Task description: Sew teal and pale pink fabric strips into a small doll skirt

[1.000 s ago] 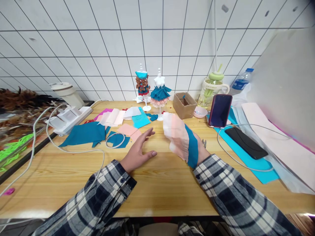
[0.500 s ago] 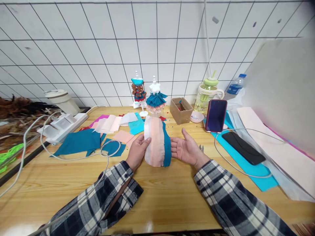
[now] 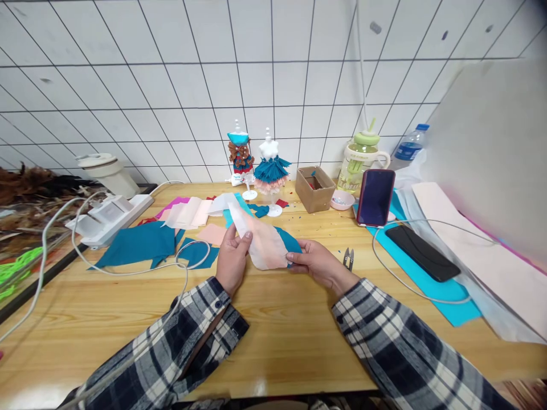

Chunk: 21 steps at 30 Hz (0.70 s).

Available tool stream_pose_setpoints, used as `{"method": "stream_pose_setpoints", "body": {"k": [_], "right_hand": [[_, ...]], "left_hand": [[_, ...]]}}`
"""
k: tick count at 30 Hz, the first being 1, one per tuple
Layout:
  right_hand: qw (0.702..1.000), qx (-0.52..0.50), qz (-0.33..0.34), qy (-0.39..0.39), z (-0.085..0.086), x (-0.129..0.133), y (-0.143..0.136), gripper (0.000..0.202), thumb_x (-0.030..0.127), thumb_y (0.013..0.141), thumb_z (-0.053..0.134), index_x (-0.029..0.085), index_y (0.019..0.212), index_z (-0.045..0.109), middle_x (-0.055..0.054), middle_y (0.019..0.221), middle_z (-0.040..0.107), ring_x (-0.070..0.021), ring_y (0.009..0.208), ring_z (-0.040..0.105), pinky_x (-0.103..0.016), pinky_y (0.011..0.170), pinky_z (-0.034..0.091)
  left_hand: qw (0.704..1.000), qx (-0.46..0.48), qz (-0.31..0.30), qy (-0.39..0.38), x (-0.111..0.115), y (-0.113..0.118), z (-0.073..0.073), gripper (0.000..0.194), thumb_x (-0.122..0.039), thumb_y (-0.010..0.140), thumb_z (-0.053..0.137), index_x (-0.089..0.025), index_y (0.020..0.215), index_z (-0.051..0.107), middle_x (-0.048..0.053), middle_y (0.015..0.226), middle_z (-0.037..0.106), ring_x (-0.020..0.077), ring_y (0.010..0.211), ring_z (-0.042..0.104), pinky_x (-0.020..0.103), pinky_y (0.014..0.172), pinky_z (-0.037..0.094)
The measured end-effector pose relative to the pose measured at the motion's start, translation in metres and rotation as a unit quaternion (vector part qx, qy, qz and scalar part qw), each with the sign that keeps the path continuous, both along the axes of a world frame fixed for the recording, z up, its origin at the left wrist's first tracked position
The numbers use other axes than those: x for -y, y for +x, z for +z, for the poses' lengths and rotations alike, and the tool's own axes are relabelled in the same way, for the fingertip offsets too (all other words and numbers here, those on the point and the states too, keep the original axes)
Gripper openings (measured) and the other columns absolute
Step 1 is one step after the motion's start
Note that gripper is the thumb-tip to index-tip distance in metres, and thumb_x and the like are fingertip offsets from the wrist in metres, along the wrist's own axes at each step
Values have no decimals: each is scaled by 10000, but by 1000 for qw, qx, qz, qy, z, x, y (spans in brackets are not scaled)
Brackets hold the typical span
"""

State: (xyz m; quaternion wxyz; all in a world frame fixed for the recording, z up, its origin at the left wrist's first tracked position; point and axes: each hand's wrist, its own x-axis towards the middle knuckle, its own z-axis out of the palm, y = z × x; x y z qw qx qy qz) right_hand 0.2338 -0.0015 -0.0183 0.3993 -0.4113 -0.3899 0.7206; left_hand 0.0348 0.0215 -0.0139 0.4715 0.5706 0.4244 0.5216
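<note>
Between my two hands, above the table, is a layered strip of crepe paper point(image 3: 267, 245) in white, peach and teal. My left hand point(image 3: 233, 256) pinches its white edge between thumb and fingers. At the teal edge, my right hand point(image 3: 316, 262) is closed, the thumb pressing on the strip from above. The strip bends and tilts, with one end rising away from me. Behind it stand two small white dress forms; the nearer one point(image 3: 270, 149) wears a teal and peach ruffled skirt, the other point(image 3: 239, 151) a blue, brown and red outfit.
Thread snips point(image 3: 348, 259) lie right of my right hand. Crepe paper pieces point(image 3: 137, 245) and a looping white cable point(image 3: 188, 273) are on the left, by a power strip point(image 3: 115, 219). Further right are a cardboard box point(image 3: 315, 196), a propped phone point(image 3: 376, 196), a bottle point(image 3: 361, 159) and a black case point(image 3: 423, 254).
My right hand has closed from an open palm onto the strip's teal edge. The strip has tipped from nearly upright to a slant, and my left hand has shifted slightly left.
</note>
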Motion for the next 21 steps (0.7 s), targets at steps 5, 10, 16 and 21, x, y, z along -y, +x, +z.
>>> {"method": "stream_pose_setpoints", "body": {"k": [5, 10, 16, 21], "right_hand": [[993, 49, 80, 77, 8, -2, 10, 361, 302, 631, 795, 193, 954, 677, 5, 886, 706, -160, 800, 643, -287, 746, 517], [917, 161, 288, 225, 33, 10, 15, 214, 162, 726, 619, 186, 929, 682, 31, 900, 684, -158, 848, 600, -255, 775, 446], [881, 260, 273, 287, 36, 18, 6, 253, 160, 695, 647, 196, 945, 660, 29, 859, 642, -158, 813, 565, -244, 711, 412], [980, 109, 95, 134, 22, 7, 10, 454, 360, 747, 702, 204, 1153, 575, -13, 908, 663, -167, 851, 611, -301, 798, 452]], "left_hand": [[982, -43, 174, 64, -5, -15, -2, 704, -481, 870, 542, -219, 1443, 228, 130, 1350, 520, 240, 1213, 539, 375, 986, 465], [946, -231, 36, 225, 3, -42, 42, 584, -568, 842, 535, -232, 1317, 478, 111, 1372, 503, 299, 1333, 398, 449, 1136, 280], [871, -362, -324, 77, 18, -36, 70, 552, -564, 764, 646, -225, 1197, 607, 81, 1098, 670, 269, 1050, 598, 371, 906, 465], [913, -347, -213, 33, 5, -32, 47, 307, -473, 763, 673, -175, 828, 648, 11, 827, 670, 180, 803, 597, 270, 741, 449]]}}
